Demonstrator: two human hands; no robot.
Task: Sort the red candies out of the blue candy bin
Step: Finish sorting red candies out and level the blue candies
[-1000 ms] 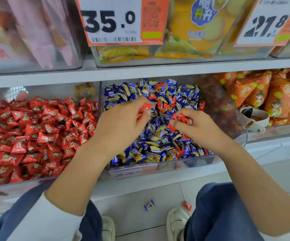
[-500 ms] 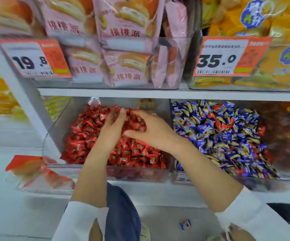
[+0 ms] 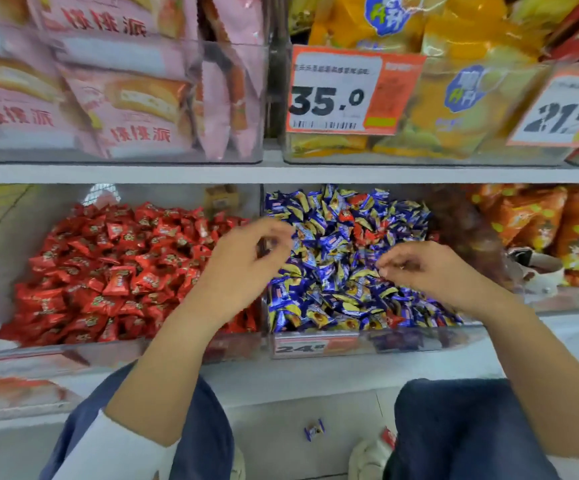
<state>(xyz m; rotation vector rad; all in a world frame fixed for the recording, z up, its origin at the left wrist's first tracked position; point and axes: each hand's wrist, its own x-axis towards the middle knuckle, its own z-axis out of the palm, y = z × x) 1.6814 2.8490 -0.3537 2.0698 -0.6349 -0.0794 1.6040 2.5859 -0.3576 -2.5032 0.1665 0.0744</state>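
The clear blue candy bin [image 3: 419,337] holds a heap of blue-wrapped candies [image 3: 333,271]. A few red candies [image 3: 373,234] lie mixed in near its middle and back. To its left, the red candy bin [image 3: 56,351] is full of red candies [image 3: 108,271]. My left hand [image 3: 246,265] hovers over the divider between the two bins, fingers loosely curled, nothing visible in it. My right hand [image 3: 423,268] hangs just above the blue heap with fingertips pointing left; no candy shows in it. Both hands are motion-blurred.
A blue candy [image 3: 314,429] and a red candy [image 3: 388,436] lie on the floor between my knees. A white scoop [image 3: 537,268] sits in the orange-snack bin on the right. The upper shelf [image 3: 281,173] overhangs the bins, carrying price tags [image 3: 336,91].
One second ago both hands held red candies over the blue bin. They carried them left over the red bin, and now both are back at the blue bin without candies.
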